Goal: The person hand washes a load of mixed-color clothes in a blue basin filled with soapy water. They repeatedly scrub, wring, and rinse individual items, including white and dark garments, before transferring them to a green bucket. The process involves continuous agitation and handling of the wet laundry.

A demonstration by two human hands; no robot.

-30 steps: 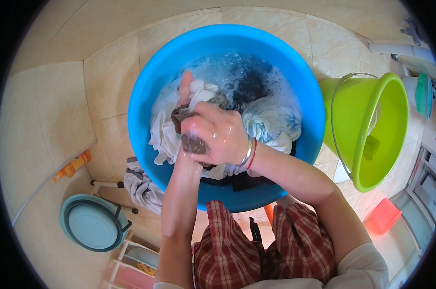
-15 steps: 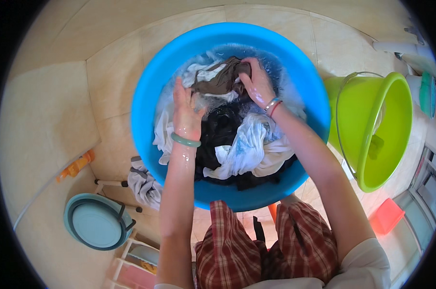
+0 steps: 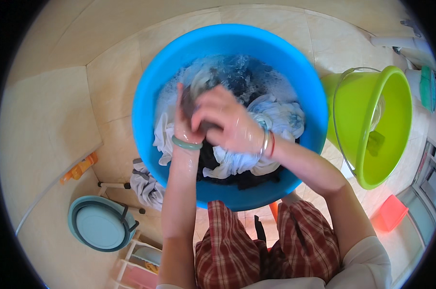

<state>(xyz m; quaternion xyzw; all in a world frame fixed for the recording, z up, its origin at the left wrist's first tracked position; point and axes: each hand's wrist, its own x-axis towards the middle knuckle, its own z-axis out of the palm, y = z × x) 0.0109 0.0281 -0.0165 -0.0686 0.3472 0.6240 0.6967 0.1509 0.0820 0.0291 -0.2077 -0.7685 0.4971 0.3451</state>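
Blue plastic forms the wide, round basin [image 3: 232, 32], where a brown cloth [image 3: 209, 129] is caught between the two hands, above the wet laundry at the left of centre. The right hand [image 3: 230, 123] crosses over from the right, its fingers curled and bunched on the brown cloth, with a fold of it between them and the thumb; blur softens their outline. The left hand [image 3: 184, 120] stands upright under the cloth on its left side, one digit pointing to the far side; the rest of its fingers are hidden, so I cannot tell whether they grip. Foamy water [image 3: 271, 79] fills the far part of the basin. White cloth [image 3: 164, 137] lies along the left wall, blue-tinted white cloth [image 3: 280, 115] is heaped at the right, and black cloth [image 3: 256, 179] lies at the near side. Right of the basin, a lime-green bucket [image 3: 345, 108] leans with its mouth facing right.
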